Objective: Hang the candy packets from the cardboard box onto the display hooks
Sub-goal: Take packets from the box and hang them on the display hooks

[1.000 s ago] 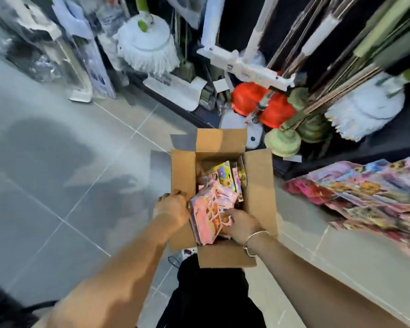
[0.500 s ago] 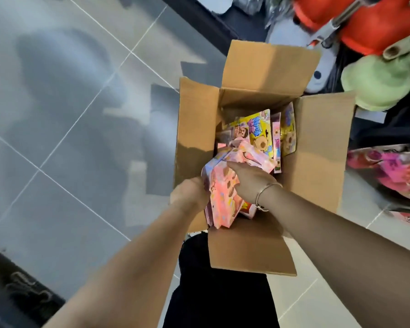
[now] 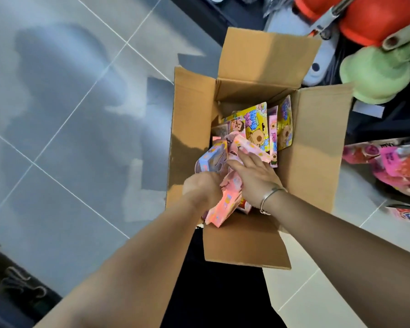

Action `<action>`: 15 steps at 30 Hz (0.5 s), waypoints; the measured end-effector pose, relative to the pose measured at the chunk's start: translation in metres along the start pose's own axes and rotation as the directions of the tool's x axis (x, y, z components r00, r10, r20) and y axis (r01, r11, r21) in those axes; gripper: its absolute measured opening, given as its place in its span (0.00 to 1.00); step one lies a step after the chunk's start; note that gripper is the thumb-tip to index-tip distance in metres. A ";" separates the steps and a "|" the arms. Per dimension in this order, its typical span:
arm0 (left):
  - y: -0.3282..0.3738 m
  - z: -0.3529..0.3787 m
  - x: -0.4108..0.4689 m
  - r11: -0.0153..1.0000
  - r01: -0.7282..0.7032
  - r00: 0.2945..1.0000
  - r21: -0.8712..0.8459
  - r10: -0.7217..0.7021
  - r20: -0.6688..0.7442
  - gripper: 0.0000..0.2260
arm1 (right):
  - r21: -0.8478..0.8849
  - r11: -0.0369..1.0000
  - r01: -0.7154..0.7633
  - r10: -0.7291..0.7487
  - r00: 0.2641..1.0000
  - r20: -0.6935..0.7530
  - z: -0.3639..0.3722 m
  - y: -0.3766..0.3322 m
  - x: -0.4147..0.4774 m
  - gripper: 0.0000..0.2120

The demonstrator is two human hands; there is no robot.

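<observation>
Pink packets [image 3: 225,202]: a bundle at the near-left corner of the box [image 3: 192,119], raised so that its lower end overhangs the box's near edge.

My left hand [image 3: 202,188] grips this bundle from the left with its fingers curled round it; only the back of the hand shows. My right hand [image 3: 253,178] lies palm down across the top of the same bundle. Its fingers are straight and slightly spread, touching the packets without closing on them. A bracelet [image 3: 271,197] circles my right wrist.

Bluish packet [image 3: 211,159]: just beyond my left hand, close to the box's left wall.

Yellow packets [image 3: 256,124]: standing on edge toward the far-right corner of the box interior, apart from both hands.

The box is open with all four flaps turned outward. The near flap [image 3: 244,247] extends over my dark clothing [image 3: 218,299]. Grey tiled floor [image 3: 69,138] shows to the left of the box; I cannot tell what supports the box.

More packs [image 3: 398,166], pink and red, lie beyond the right flap; how they are held is unclear. Past the far-right corner sit a round green object [image 3: 376,74] and a red object [image 3: 376,17].
</observation>
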State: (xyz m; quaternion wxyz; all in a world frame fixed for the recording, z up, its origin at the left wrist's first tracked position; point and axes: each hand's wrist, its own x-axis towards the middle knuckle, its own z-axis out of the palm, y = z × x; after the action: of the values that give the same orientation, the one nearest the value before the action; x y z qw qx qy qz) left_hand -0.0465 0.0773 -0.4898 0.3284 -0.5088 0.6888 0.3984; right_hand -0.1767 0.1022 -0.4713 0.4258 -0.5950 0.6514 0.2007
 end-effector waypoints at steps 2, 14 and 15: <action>0.008 -0.020 -0.015 0.989 -0.126 0.992 0.081 0.125 0.018 0.11 | -0.002 1.000 0.001 -0.001 1.000 -0.011 -0.011 0.003 -0.016 0.28; 0.096 -0.164 -0.177 0.910 -0.389 0.921 0.143 0.389 0.027 0.09 | 0.773 0.618 -0.147 0.248 0.969 -0.014 -0.131 0.015 -0.239 0.16; 0.106 -0.175 -0.193 0.900 -0.397 0.917 0.178 0.399 0.026 0.09 | 0.787 0.604 -0.125 0.272 0.961 -0.056 -0.139 0.019 -0.260 0.16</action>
State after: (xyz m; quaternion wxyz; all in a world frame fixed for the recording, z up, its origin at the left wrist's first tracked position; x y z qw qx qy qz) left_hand -0.1051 0.0253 -0.2200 0.2811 -0.3279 0.8130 0.3905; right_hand -0.2575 0.1562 -0.1925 0.5582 -0.2914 0.7697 -0.1052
